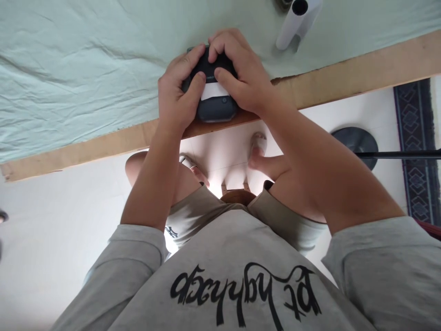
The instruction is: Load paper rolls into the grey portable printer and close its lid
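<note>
The left hand and right hand are grasping the dark device at the edge of the surface; uneven thumb pressure could be skewing the white strip, any slackening risking a fall.

The T-shirt is of grey colour, having loose short sleeves and, toward six o'clock, black curly lettering. The shorts are olive-brown and carry one small dark emblem, placed between seven and eight o'clock.
</note>
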Tool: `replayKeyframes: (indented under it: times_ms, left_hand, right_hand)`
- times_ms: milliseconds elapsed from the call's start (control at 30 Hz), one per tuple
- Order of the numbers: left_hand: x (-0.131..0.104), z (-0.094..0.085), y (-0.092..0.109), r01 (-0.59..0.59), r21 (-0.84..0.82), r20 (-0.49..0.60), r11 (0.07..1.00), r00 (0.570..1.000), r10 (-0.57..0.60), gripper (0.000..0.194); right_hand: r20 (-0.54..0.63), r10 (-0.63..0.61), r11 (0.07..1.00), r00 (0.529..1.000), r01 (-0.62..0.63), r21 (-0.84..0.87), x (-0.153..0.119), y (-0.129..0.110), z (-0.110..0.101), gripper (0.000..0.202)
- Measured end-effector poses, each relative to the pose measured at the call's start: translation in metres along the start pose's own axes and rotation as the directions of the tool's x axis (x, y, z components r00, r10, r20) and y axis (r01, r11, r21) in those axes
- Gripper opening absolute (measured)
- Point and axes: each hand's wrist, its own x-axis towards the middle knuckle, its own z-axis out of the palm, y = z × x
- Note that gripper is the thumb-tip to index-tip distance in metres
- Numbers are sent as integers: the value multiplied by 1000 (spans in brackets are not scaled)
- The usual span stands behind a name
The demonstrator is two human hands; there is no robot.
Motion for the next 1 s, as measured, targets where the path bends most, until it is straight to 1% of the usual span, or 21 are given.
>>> replayKeyframes:
  times_ms: [67, 133, 200, 333, 433, 500, 533, 633, 800, 833, 933, 1000]
  left_hand:
    - [1, 1, 0, 0, -7, -10, 1000, 1000, 0, 45]
    - [1, 1, 1, 2, -18, -3, 1000, 1000, -2, 46]
    - [0, 0, 4, 10, -35, 5, 999, 1000, -10, 48]
    - [-1, -1, 14, 32, -21, -23, 999, 999, -33, 50]
    - [-1, -1, 22, 52, -18, -14, 998, 999, -52, 42]
    - [-1, -1, 24, 45, -22, -56, 999, 997, -46, 37]
    - [0, 0, 25, 19, -30, -54, 999, 998, -20, 36]
    - [0, 0, 27, 0, -45, -65, 999, 998, -3, 37]
    - [-1, 0, 36, 50, -31, -96, 998, 994, -53, 41]
    - [-2, -1, 39, 45, -24, -90, 999, 995, -47, 41]
    - [-2, -3, 45, 103, -15, -90, 995, 990, -104, 38]
    - [-2, -6, 49, 119, -3, -66, 993, 991, -119, 39]
  right_hand:
    - [4, 21, 1000, 1000, -21, 2, -1, -9, -2, 17]
    - [7, 32, 999, 999, -31, -5, -2, -13, -4, 13]
    - [9, 28, 1000, 1000, -28, -4, -3, -12, -4, 12]
    - [16, 4, 1000, 1000, -5, 20, -3, -6, -3, 18]
    - [-20, -4, 1000, 1000, 5, 26, -4, -11, -4, 18]
    - [-39, -7, 999, 999, 9, 40, -6, -17, -5, 20]
    - [-42, -7, 999, 999, 9, 47, -7, -20, -6, 20]
    - [-50, -5, 998, 999, 8, 56, -7, -22, -5, 22]
    - [-50, -7, 1000, 999, 8, 25, -7, -22, -5, 23]
    - [-53, 2, 1000, 999, -1, 21, -7, -24, -5, 22]
    - [-58, 49, 999, 997, -47, 26, -6, -29, -5, 18]
    - [-63, 75, 997, 995, -73, 32, -6, -32, -4, 15]
